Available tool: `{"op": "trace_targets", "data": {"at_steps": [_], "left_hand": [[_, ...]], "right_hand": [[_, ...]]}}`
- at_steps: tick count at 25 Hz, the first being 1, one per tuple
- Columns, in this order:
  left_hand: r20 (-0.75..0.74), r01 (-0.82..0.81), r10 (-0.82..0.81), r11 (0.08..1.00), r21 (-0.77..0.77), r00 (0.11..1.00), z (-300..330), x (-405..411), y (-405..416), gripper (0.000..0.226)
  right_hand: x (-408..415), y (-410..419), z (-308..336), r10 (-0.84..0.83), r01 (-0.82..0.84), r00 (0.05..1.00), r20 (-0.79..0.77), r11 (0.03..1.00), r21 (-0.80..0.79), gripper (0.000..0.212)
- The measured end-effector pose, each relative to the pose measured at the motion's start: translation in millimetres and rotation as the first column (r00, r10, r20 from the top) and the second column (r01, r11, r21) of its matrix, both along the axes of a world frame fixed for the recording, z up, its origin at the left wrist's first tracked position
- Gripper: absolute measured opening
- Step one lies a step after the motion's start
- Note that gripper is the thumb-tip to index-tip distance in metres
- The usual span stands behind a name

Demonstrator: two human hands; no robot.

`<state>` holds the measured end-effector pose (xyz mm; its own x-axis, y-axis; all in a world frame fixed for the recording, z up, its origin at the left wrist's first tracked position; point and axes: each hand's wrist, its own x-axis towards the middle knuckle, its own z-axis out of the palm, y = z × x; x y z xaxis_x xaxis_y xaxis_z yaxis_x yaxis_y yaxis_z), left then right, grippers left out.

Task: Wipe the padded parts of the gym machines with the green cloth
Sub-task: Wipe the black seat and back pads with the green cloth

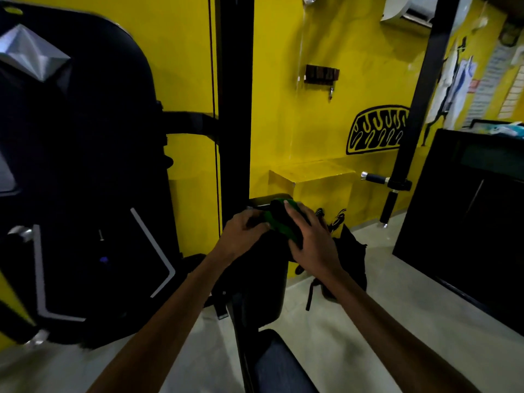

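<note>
Centrally, two hands meet on one green cloth [279,222]. The right hand [310,241] curls its grip round the bunched cloth from the right, thumb on top; the left hand [245,235] pinches its left end. The cloth's long axis runs left to right across the top edge of one black upright pad [262,282], at frame centre. One black seat pad [279,364] lies at bottom centre.

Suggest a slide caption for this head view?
Both hands, left and right, hold the green cloth on a black gym pad.
</note>
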<state>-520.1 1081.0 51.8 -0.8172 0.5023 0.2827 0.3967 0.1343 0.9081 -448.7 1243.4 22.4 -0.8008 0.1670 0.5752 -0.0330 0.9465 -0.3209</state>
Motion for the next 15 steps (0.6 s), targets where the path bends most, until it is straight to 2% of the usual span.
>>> {"op": "trace_targets", "data": {"at_steps": [2,3,5,7,9,11,13,15], "left_hand": [[-0.382,-0.108,0.014,0.968,-0.225,0.924,-7.3,-30.1,4.2,0.038],[-0.484,-0.132,-0.029,0.947,-0.294,0.875,-8.9,-42.7,6.2,0.044],[-0.558,-0.167,-0.086,0.907,-0.386,0.825,-12.8,-75.7,21.1,0.053],[-0.614,-0.214,-0.117,0.874,-0.437,0.781,-18.4,-91.7,34.3,0.056],[-0.648,-0.283,-0.159,0.804,-0.523,0.745,-26.4,-100.8,47.0,0.056],[-0.709,-0.372,-0.171,0.754,-0.541,0.684,-36.1,-107.3,52.9,0.052],[-0.719,-0.408,-0.174,0.723,-0.558,0.673,-41.6,-110.8,55.6,0.050],[-0.729,-0.424,-0.159,0.724,-0.544,0.665,-44.0,-112.8,57.0,0.050]], "right_hand": [[-19.4,19.2,4.4,-0.071,0.071,0.997,-0.017,0.997,0.004,0.078],[-27.5,26.0,7.8,-0.095,0.095,0.995,-0.015,0.995,0.016,0.077],[-57.8,43.1,12.1,-0.140,0.140,0.990,0.000,0.989,0.038,0.076],[-78.2,49.5,15.2,-0.157,0.151,0.987,0.033,0.978,0.142,0.076],[-100.1,56.6,13.7,-0.152,0.124,0.983,0.098,0.961,0.249,0.078],[-118.6,62.6,14.6,-0.127,0.070,0.976,0.179,0.954,0.291,0.081],[-134.6,72.1,19.1,-0.090,0.026,0.968,0.234,0.964,0.265,0.082],[-142.2,80.9,17.0,0.015,-0.044,0.975,0.221,0.991,0.127,0.083]]}}
